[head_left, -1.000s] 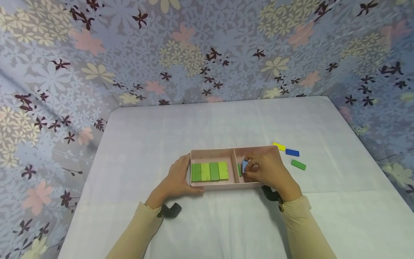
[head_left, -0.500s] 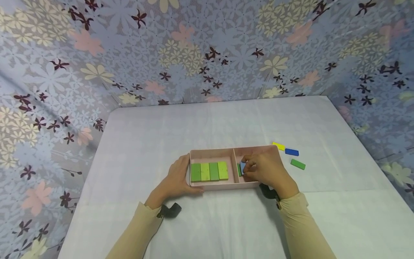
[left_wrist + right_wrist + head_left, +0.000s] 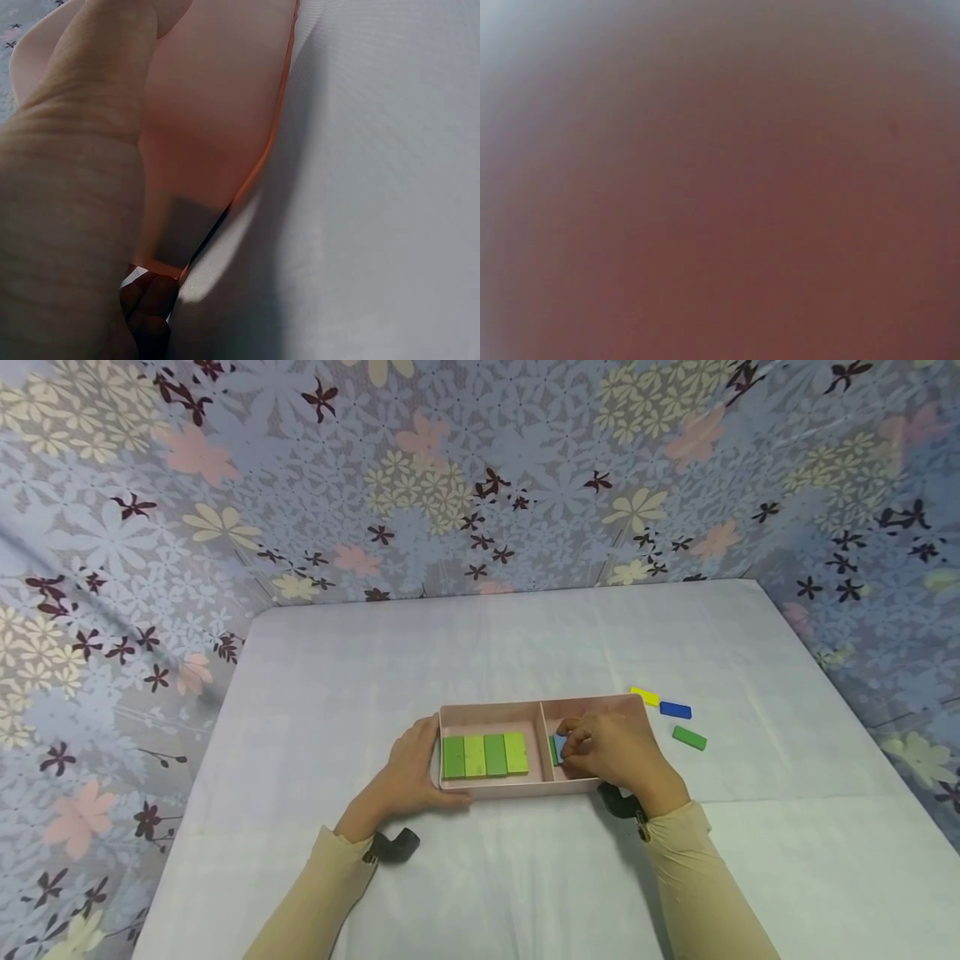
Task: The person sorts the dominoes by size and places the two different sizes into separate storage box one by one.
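A pink two-compartment box (image 3: 486, 792) lies on the table. Around its left end my left hand (image 3: 408, 768) holds on, thumb along the front wall; the left wrist view shows the thumb (image 3: 82, 165) large against the pink wall (image 3: 217, 97). Inside the right compartment my right hand (image 3: 618, 756) pinches a light blue block (image 3: 560, 748) between thumb and fingers. That block stands right beside a green block (image 3: 553, 752) at the divider (image 3: 547, 743). A row of green and yellow blocks (image 3: 475, 756) lies flat in the left compartment. The right wrist view is a reddish-brown blur.
To the right of the box, a yellow block (image 3: 645, 696), a dark blue block (image 3: 676, 710) and a green block (image 3: 689, 737) lie loose on the white-covered table (image 3: 480, 652). Flowered fabric (image 3: 420, 510) rises behind the table and at its sides.
My right hand has moved slightly left with the light blue block, bringing it up beside the green block at the divider. The left hand keeps its place on the box.
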Demonstrator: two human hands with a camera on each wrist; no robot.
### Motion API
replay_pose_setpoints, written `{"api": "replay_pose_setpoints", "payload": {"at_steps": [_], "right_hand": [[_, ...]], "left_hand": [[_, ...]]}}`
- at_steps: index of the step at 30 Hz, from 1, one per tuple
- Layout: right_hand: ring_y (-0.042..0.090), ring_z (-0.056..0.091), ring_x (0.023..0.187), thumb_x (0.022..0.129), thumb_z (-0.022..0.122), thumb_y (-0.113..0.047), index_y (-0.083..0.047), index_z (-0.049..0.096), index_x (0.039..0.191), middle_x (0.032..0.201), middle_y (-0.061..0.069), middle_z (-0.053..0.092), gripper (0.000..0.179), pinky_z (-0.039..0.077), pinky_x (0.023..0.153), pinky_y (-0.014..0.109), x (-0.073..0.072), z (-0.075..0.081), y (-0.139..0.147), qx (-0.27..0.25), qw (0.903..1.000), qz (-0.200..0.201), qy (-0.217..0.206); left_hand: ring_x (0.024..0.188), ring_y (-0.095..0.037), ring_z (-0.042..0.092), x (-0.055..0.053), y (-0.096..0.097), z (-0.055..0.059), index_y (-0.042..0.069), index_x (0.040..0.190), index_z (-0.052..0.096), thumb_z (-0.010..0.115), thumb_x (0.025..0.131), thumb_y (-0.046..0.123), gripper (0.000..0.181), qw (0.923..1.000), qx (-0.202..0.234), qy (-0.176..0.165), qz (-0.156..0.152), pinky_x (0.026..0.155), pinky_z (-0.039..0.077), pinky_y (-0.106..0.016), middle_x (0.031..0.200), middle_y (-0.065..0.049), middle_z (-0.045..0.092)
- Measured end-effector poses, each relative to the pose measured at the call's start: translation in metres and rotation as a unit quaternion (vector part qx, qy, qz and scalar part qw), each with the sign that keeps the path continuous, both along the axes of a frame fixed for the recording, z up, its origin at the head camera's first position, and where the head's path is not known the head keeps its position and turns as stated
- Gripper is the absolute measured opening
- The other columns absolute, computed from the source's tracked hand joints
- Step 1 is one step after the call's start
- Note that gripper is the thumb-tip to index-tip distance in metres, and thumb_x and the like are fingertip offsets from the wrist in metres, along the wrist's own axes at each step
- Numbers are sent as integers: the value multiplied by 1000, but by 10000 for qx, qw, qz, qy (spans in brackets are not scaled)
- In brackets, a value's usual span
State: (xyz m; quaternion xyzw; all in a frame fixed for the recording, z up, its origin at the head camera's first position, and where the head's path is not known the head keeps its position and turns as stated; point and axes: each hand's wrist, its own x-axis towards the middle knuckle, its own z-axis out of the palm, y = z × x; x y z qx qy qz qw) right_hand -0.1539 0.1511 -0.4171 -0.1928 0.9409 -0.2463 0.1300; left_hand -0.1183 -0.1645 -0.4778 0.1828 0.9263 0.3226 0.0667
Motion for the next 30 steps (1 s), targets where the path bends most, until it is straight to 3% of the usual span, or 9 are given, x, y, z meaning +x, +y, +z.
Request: {"api": "replay_pose_setpoints", "payload": {"at_steps": [8, 30], "right_hand": [[14, 59, 98, 70, 79, -25, -28, 69, 66, 107, -6, 64, 11, 50, 79, 34, -1, -1, -4, 3, 9999, -63, -128], [14, 61, 94, 73, 76, -22, -24, 71, 70, 108, -4, 64, 7, 52, 78, 35, 1, -1, 1, 58, 9999, -41, 139]], "left_hand": [[131, -15, 23, 1, -2, 2, 32, 146, -1, 70, 53, 73, 123, 10000, 20, -36, 46, 107, 22, -46, 145, 5, 23], [131, -14, 23, -1, -2, 2, 35, 145, -4, 69, 52, 74, 125, 9999, 24, -97, 23, 107, 20, -45, 145, 6, 23]]}}
